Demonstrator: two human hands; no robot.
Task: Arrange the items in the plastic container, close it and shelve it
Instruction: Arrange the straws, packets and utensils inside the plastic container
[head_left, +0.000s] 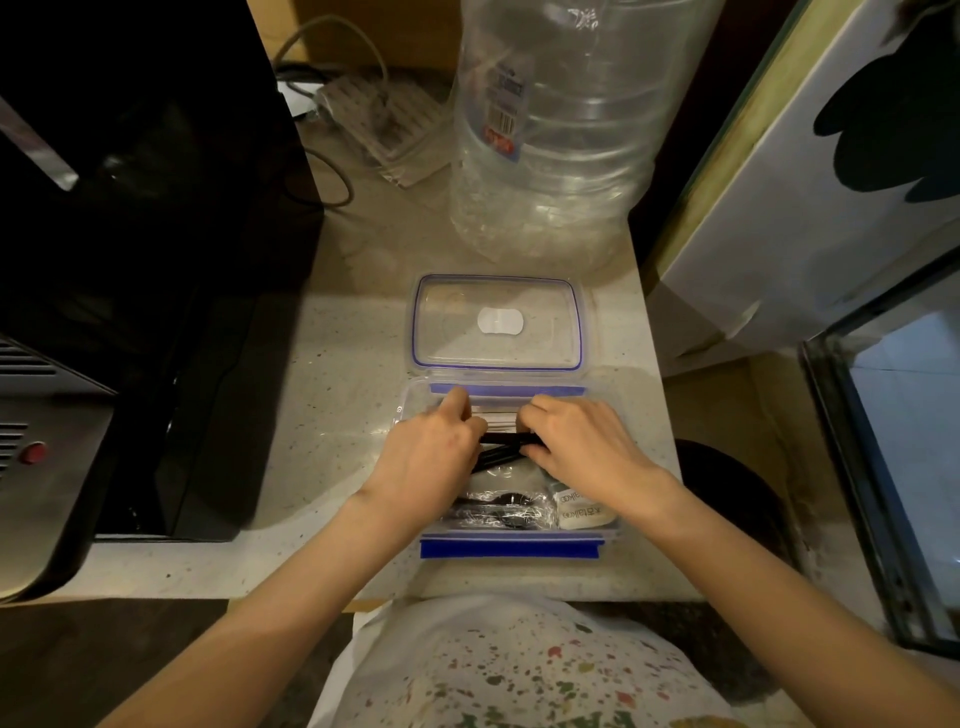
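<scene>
Spattered-print shirt (519, 670) at frame bottom, then the plastic container (511, 543) open on the table (337, 364), lid (496, 322) lying flat just behind it. Task midway: wrapped cutlery (498, 509) and a sachet (584, 512) already inside; closing and shelving left. Black utensils (501, 447) sit inside the container, pinched at either end, left hand (431, 452) and right hand (582, 441) fingers curled around them. Big water bottle (561, 130) behind.

the pale speckled counter (332, 374) bore the open plastic container (511, 543), its lid (496, 322) (lying flat behind), and a big clear water bottle (561, 130).
</scene>
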